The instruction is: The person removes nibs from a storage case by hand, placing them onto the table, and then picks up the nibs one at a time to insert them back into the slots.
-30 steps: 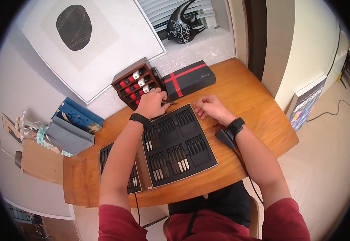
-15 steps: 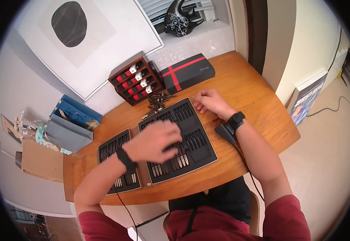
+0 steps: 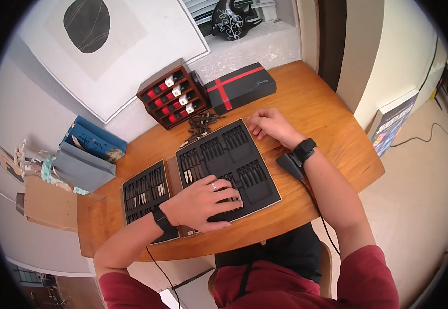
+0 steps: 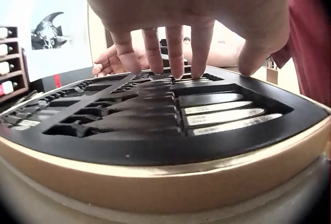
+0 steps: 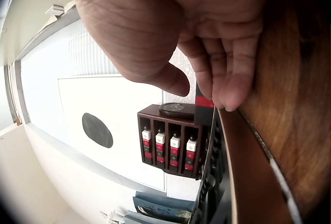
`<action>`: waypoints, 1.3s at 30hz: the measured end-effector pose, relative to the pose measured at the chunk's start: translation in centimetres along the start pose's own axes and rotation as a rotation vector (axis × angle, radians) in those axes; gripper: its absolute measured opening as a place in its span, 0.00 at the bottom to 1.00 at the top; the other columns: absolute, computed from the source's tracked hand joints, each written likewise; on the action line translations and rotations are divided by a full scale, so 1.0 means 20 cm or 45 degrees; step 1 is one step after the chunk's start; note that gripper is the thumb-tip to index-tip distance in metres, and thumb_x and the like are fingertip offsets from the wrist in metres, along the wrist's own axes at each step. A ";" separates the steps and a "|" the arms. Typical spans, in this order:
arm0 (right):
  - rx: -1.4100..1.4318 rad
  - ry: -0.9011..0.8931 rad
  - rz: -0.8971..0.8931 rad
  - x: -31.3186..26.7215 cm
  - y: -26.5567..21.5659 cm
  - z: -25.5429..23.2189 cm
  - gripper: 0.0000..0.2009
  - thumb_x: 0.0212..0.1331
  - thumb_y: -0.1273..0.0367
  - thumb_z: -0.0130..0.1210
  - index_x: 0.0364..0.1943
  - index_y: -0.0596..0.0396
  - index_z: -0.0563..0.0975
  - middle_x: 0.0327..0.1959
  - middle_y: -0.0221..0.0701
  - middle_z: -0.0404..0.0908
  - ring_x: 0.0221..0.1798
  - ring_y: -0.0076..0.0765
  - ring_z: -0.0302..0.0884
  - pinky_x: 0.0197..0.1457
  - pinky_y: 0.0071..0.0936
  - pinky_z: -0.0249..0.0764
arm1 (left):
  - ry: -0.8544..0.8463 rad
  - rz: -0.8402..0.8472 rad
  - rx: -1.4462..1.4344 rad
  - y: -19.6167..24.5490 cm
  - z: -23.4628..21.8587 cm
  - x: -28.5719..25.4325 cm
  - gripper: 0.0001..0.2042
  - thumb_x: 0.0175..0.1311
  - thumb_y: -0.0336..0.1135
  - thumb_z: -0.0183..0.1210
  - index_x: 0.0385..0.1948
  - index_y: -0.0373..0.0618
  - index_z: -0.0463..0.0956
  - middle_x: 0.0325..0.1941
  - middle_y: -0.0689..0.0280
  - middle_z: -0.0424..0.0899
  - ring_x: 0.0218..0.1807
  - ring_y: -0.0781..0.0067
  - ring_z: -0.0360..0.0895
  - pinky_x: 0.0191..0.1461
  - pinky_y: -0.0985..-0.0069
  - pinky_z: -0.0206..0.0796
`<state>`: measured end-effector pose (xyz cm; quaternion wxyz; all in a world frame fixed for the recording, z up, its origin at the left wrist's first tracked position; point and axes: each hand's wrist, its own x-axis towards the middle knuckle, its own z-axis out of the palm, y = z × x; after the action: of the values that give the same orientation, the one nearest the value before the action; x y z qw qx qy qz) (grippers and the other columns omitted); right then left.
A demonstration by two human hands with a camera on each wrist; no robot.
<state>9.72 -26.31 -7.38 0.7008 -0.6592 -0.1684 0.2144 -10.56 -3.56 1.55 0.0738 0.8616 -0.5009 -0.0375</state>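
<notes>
My left hand [image 3: 200, 203] is spread palm down over the front row of the right black tray [image 3: 259, 193], its fingertips on or just above dark pieces with pale ends. Seen in the left wrist view, the straight fingers of that left hand [image 4: 196, 12] point down at the slotted pieces [image 4: 222, 116]; no piece is visible between them. Beside the tray's back right edge, my right hand [image 3: 271, 126] rests with loosely bent fingers. Nothing shows in the right hand [image 5: 170, 32] in the right wrist view. Loose dark pieces [image 3: 201, 123] lie in a pile behind the tray.
A second slotted tray [image 3: 144, 191] lies at the left. At the back stand a wooden rack [image 3: 170, 95] and a black box with red ribbon [image 3: 242, 87]. A black device [image 3: 289, 166] with a cable sits near my right wrist; paper bags [image 3: 87, 162] stand far left.
My left hand has come from the loose pile at the back to the tray's front row, its fingers now spread. The right hand has stayed at the tray's back right edge.
</notes>
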 end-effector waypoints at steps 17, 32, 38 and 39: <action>-0.015 0.000 0.013 -0.01 -0.01 0.00 0.13 0.73 0.63 0.59 0.42 0.63 0.82 0.36 0.33 0.84 0.38 0.26 0.82 0.42 0.24 0.81 | 0.087 0.064 -0.107 -0.06 0.04 0.09 0.20 0.56 0.52 0.73 0.39 0.47 0.81 0.44 0.66 0.78 0.52 0.60 0.75 0.55 0.64 0.66; -0.004 -0.008 -0.001 0.00 0.00 0.00 0.14 0.73 0.63 0.59 0.42 0.64 0.82 0.36 0.34 0.84 0.38 0.26 0.81 0.41 0.24 0.81 | 0.107 -0.023 -0.229 -0.10 0.15 0.02 0.26 0.51 0.59 0.78 0.24 0.49 0.73 0.43 0.67 0.74 0.52 0.61 0.70 0.57 0.62 0.60; -0.033 0.014 0.001 -0.01 -0.01 0.01 0.14 0.73 0.63 0.59 0.42 0.64 0.82 0.36 0.34 0.84 0.38 0.26 0.81 0.41 0.24 0.81 | 0.140 -0.006 -0.273 -0.13 0.19 0.03 0.29 0.46 0.59 0.80 0.16 0.49 0.69 0.33 0.71 0.72 0.48 0.63 0.71 0.55 0.65 0.60; -0.032 0.019 0.004 -0.01 -0.01 0.01 0.14 0.73 0.63 0.60 0.42 0.64 0.82 0.36 0.33 0.84 0.38 0.26 0.81 0.41 0.24 0.81 | 0.155 0.005 -0.261 -0.13 0.19 0.03 0.30 0.45 0.59 0.80 0.15 0.49 0.68 0.30 0.71 0.71 0.46 0.63 0.71 0.53 0.65 0.60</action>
<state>9.55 -26.26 -7.19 0.6933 -0.6699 -0.1650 0.2083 -8.49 -3.18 -2.65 0.1921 0.8492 -0.4905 -0.0360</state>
